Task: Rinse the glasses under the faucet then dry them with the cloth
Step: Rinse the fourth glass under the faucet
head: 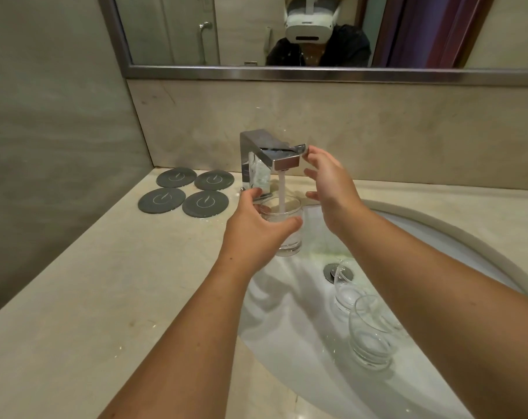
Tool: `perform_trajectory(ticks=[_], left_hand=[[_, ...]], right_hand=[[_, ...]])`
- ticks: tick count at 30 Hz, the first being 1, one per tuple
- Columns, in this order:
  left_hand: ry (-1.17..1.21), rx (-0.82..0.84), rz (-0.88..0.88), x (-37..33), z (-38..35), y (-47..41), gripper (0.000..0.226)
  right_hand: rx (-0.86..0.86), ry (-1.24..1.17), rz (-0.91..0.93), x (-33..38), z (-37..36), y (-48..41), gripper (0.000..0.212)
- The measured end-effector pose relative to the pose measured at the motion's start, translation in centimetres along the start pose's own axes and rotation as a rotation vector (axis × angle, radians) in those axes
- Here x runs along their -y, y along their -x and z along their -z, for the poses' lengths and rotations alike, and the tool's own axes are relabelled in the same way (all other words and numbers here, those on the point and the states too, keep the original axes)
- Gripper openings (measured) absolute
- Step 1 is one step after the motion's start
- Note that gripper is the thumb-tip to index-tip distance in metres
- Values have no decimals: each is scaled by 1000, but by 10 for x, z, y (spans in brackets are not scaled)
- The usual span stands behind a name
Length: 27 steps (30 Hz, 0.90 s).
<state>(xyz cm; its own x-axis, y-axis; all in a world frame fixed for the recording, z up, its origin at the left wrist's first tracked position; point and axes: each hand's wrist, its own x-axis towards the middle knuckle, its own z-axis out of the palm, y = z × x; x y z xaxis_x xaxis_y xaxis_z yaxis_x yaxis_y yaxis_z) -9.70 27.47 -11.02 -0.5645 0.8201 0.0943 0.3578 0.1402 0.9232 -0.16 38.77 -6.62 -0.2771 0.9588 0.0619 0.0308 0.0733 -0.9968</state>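
My left hand (258, 228) grips a clear tumbler (287, 219) upright under the chrome faucet (272, 152). A stream of water (281, 192) runs from the spout into the tumbler. My right hand (329, 182) is beside the spout, fingers spread, its fingertips touching the tip of the faucet lever (299, 147). Two more clear glasses (346, 285) (370, 334) lie in the white sink basin (438, 237), near the drain (332, 272), partly hidden by my right forearm. No cloth is in view.
Several dark round coasters (184, 192) lie on the beige counter (105, 297) left of the faucet. A mirror (256, 31) with a metal frame hangs above the backsplash. A wall closes off the left side.
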Motion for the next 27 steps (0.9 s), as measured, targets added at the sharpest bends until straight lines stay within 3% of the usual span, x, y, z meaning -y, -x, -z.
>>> perform_trajectory(ticks=[6,12,14,18,20,21,23,25,27], left_hand=[[-3,6,-2,-1,1,-3,91],[-3,13,-1,-2,0,-1,90],[33,16,29,-1,1,-1,85],[197,65,197,-2,4,-3,80],[303,101,278,-6,4,-2,86],[355,125,314,-7,4,-2,83],[429,207,349,-10,6,0,53],[474,304,397,-9,9,2,31],[418,376,451,-7,14,4,29]], right_hand=[[-35,39,22,-5,-6,0,40],[49,85,45,-9,6,15,40],[81,106,-27,-18,15,24,40],[3,95,-217,-38,33,50,9],[25,69,-292,-44,39,59,12],[68,29,-347,-47,40,63,22],[169,-95,-462,-46,39,70,38],[245,-224,-509,-41,39,77,31],[244,-260,-487,-39,40,82,25]])
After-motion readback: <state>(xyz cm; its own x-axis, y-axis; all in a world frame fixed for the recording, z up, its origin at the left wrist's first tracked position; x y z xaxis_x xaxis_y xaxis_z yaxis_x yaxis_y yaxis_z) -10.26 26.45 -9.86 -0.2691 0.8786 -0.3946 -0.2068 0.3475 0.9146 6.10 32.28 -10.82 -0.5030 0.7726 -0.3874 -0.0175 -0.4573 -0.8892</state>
